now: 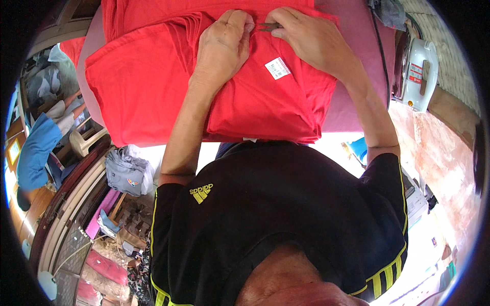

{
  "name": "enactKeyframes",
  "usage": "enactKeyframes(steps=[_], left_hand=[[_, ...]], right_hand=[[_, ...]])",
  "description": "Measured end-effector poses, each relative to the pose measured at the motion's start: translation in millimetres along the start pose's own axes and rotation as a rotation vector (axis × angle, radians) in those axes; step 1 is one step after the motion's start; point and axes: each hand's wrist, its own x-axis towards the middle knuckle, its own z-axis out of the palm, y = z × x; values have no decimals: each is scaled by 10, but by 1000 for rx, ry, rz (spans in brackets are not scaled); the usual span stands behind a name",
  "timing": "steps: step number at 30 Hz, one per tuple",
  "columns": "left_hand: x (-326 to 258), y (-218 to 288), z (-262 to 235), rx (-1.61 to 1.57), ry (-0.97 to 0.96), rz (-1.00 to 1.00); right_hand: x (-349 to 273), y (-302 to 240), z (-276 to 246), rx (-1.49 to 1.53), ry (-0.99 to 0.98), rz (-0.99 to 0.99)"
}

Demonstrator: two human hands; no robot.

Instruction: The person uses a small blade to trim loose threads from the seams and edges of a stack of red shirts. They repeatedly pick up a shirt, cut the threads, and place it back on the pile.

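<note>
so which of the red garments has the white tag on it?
The folded red garment on the right, under both hands; a white tag lies on its top. The flatter red garment to its left shows no tag.

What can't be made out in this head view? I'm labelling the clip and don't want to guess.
- Small dark metal tool: mostly covered by the right hand and left hand; its kind is unclear.
- Red cloth garment: its upper part is cut off by the top edge.
- White paper tag: print too small.
- White electric iron: bent near the fisheye rim, partly hidden by the pink padded board.
</note>
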Motion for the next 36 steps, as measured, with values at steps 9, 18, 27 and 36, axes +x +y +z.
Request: enactKeyframes(steps=[9,18,27,36], left_hand=[[-10,-8,5,-72,10,43],[-95,-4,-240,-261,48,160],[-154,235,-230,141,-22,-80],[-545,539,-221,-48,20,-74]], right_hand=[[60,66,71,-24,-10,-42],[-6,11,-245,159,176,-36],[117,327,-257,117,15,-200],[-273,478,-111,188,-60,-261]])
